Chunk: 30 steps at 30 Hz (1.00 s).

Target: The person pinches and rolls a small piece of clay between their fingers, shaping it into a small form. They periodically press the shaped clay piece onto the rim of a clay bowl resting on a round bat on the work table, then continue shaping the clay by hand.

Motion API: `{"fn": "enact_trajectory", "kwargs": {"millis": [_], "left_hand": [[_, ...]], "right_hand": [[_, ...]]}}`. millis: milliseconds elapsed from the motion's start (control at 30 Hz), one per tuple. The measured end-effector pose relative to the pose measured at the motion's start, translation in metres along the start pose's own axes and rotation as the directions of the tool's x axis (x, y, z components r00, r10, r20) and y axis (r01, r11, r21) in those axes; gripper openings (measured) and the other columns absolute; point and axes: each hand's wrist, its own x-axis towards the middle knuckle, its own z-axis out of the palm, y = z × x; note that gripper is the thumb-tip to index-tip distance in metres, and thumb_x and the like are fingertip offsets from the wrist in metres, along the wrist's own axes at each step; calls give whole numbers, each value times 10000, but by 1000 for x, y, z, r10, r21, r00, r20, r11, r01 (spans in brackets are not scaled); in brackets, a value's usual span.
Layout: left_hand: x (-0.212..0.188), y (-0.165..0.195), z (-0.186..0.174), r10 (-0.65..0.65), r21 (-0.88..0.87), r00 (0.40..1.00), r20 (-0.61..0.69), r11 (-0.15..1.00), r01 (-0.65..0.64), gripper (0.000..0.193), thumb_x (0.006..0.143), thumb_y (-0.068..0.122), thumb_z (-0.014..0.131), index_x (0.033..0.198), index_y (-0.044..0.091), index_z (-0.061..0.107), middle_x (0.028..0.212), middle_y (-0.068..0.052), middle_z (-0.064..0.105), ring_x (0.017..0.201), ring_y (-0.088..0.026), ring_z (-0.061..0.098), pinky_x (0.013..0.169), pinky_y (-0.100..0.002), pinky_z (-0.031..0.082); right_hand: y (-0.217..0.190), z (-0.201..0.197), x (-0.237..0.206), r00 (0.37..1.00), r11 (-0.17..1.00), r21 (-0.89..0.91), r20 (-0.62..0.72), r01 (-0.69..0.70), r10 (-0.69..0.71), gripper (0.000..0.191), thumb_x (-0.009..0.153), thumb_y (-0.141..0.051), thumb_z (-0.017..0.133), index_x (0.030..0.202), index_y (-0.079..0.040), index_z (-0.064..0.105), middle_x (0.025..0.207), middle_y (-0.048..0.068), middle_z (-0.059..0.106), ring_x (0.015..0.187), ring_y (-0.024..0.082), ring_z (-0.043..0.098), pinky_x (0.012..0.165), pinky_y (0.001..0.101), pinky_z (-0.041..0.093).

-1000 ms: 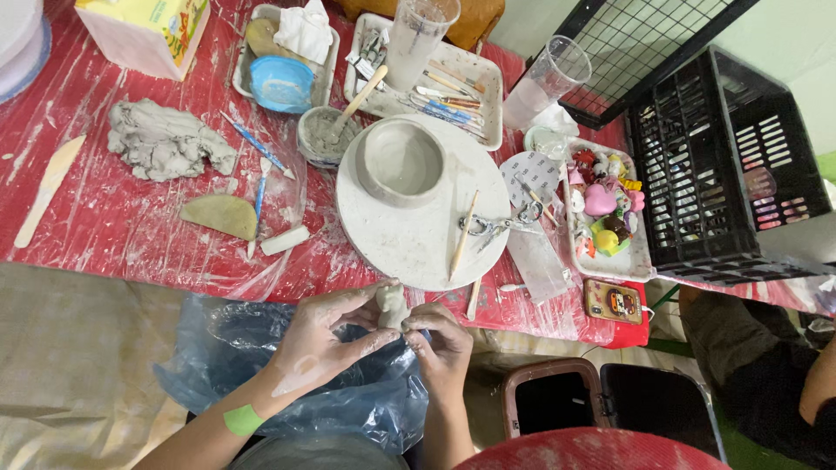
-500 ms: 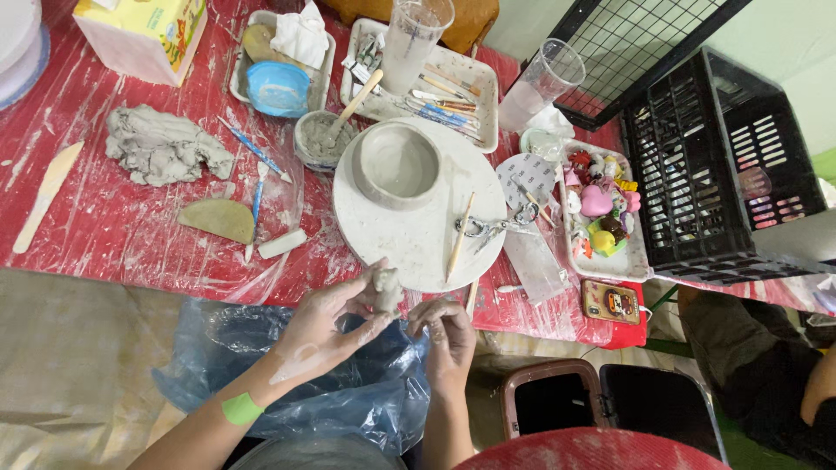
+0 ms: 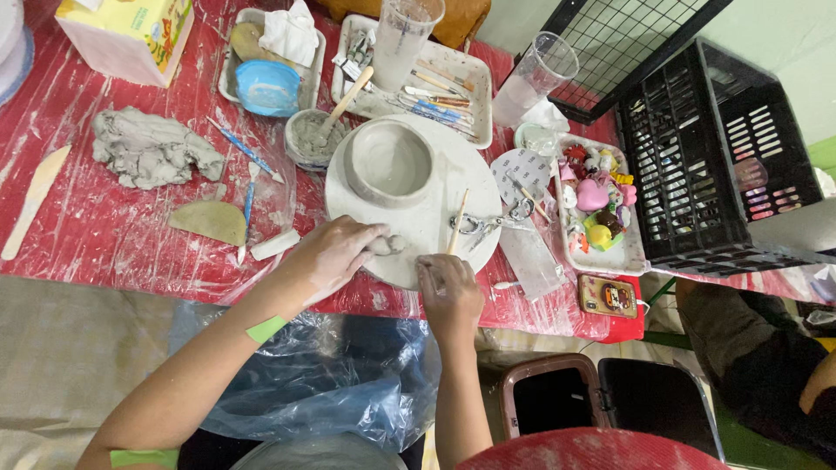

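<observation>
A small grey clay lump [image 3: 386, 245], wet and rounded, lies at the lower left edge of the round white board [image 3: 470, 178], mid-frame. A thin wooden stick [image 3: 457, 223] lies slanted on the board's lower right part.

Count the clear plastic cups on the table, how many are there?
2. One clear plastic cup stands at the white tool tray; the other clear cup leans beside the black wire rack. More may be hidden.
</observation>
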Motion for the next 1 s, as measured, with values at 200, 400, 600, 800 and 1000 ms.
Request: {"fn": "enact_trajectory", "kwargs": {"millis": [200,400,600,800,1000], "left_hand": [[-9,-5,-4,69,-11,997,-21,998,-69,542,796,78,741,1327,78,636,1284,-149,649,1162,-338,608,1012,-437,480],[-8,-11,1,52,25,999,-12,998,-52,504,821,123,759,1317,148,667,1190,-104,676,1120,-303,610,1007,-436,494],[-3,-23,0,147,110,989,-14,983,-145,402,875,172,751,1265,121,666,1137,-57,701,1078,-279,639,955,-436,515],[-12,-8,-8,186,5,977,-109,982,-186,536,848,240,785,1342,104,630,1149,-75,697,1055,-275,640,928,-442,504],[-16,-1,-9,259,179,952,-164,957,-230,493,885,256,771,1353,163,647,1132,-1,724,1065,-187,651,962,-393,466]], "right_hand": [[-3,-2,11,998,996,-74,44,48,-45,235,885,-62,672,1082,-148,765,1027,34,750,919,272,670,750,396,560],[0,3,26,993,996,91,121,-18,7,271,953,-80,640,1207,-107,729,1110,82,740,1024,308,653,900,414,541],[-4,13,36,933,884,449,246,131,-264,506,837,-85,776,1310,-18,608,1310,158,650,1235,347,605,1065,419,480],[5,19,38,909,766,612,407,-197,-91,424,880,41,770,1280,-12,638,1242,114,669,1144,194,675,1003,328,572],[8,17,25,877,570,730,480,-377,-36,403,900,56,733,1285,6,624,1284,91,620,1159,176,667,1010,321,587]]}}
